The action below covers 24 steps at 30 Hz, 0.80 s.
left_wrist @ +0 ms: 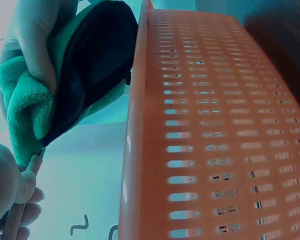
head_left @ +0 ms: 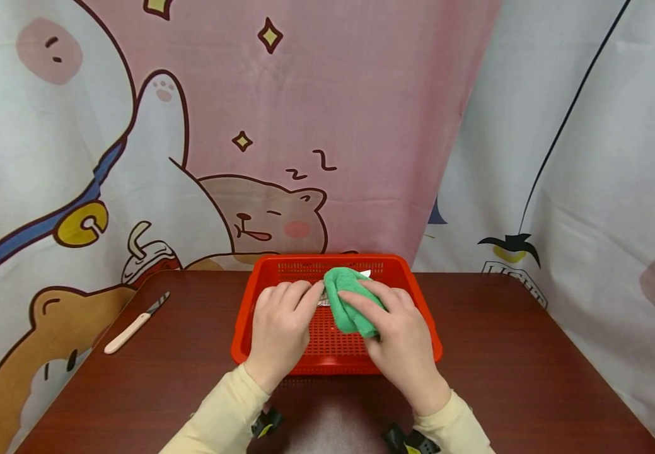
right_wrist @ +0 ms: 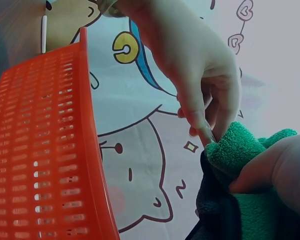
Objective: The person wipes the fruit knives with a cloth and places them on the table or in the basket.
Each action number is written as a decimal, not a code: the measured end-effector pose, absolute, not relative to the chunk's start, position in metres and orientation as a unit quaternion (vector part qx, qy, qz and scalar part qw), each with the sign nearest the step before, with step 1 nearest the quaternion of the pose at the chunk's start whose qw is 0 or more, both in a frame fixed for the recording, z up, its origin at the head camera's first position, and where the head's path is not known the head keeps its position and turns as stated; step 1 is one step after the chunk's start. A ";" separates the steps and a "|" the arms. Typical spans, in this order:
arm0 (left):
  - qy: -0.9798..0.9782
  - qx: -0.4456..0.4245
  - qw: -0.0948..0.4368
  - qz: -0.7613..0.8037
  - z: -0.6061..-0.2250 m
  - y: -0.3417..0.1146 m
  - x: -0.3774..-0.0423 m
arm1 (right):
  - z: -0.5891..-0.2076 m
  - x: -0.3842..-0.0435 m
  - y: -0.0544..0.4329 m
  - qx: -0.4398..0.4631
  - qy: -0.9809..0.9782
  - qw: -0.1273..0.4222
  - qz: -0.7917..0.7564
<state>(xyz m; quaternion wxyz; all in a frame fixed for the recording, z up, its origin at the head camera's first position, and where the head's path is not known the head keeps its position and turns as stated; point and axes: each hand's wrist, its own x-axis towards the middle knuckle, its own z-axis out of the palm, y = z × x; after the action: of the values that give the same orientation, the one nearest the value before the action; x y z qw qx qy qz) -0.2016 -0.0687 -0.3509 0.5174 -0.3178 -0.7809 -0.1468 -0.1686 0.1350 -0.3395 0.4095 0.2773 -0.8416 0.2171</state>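
Note:
In the head view my right hand [head_left: 403,337] grips a folded green cloth [head_left: 352,302] over the red basket. A dark underside of the cloth [left_wrist: 100,60] shows in the left wrist view. My left hand [head_left: 282,328] is beside it, with fingers curled round the pale handle [left_wrist: 22,200] of a knife. The cloth is wrapped over the blade, so most of the blade is hidden. A small white tip [head_left: 365,273] sticks out past the cloth's far side.
The red perforated basket [head_left: 335,366] stands under both hands on the brown table [head_left: 492,353]. A silvery item [head_left: 324,300] inside it is partly covered. Another knife [head_left: 137,323] with a pale handle lies at the table's left. A cartoon-printed curtain [head_left: 361,126] hangs behind.

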 end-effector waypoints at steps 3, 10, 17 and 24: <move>-0.781 -0.319 0.518 -0.143 -0.352 -0.069 -0.202 | -0.339 -0.169 0.139 0.271 -0.842 0.414 0.214; -0.784 -0.319 0.514 -0.138 -0.350 -0.070 -0.201 | -0.338 -0.170 0.150 0.253 -0.854 0.409 0.198; -0.794 -0.325 0.498 -0.127 -0.346 -0.072 -0.202 | -0.336 -0.170 0.160 0.245 -0.856 0.413 0.192; -0.803 -0.330 0.479 -0.132 -0.344 -0.076 -0.205 | -0.335 -0.169 0.172 0.228 -0.865 0.404 0.190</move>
<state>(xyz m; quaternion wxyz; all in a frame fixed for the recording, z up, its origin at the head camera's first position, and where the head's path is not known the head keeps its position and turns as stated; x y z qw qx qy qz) -0.2054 -0.0758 -0.3440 0.4786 -0.3297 -0.8029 -0.1324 -0.1693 0.1716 -0.3348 0.4036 0.2284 -0.8653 0.1901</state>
